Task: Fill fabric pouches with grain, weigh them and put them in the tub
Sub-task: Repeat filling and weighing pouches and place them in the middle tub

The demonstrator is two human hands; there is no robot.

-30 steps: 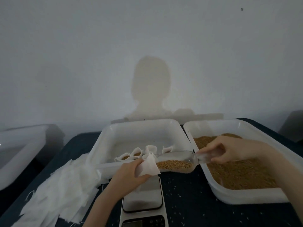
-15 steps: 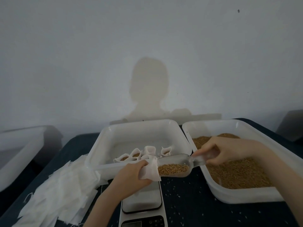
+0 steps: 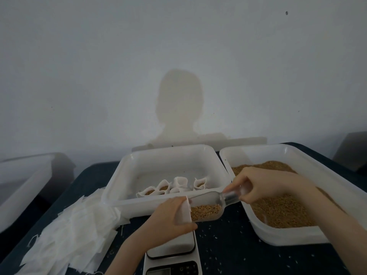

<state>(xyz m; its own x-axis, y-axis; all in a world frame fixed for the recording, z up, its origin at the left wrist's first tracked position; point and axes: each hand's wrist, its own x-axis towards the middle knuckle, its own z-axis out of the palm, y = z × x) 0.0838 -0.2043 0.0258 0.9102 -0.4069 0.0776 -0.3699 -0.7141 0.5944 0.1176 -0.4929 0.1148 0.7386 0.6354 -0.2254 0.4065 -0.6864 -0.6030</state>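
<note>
My left hand (image 3: pixel 168 217) grips a white fabric pouch (image 3: pixel 183 212) just above the scale. My right hand (image 3: pixel 264 185) holds the handle of a clear plastic scoop (image 3: pixel 208 207) half full of brown grain. The scoop's mouth sits inside the pouch opening. The white tub (image 3: pixel 127 171) behind holds several filled pouches (image 3: pixel 174 185) along its near wall. A second white tub (image 3: pixel 297 237) on the right is full of grain (image 3: pixel 282 211).
A white kitchen scale (image 3: pixel 172 257) stands on the dark table below my left hand. A heap of empty white pouches (image 3: pixel 67 235) lies at the left. Another white tub (image 3: pixel 21 187) stands at the far left. Loose grains dot the table.
The scoop's mouth has gone further into the pouch, and my left hand has closed more tightly round both. Both hands have shifted slightly.
</note>
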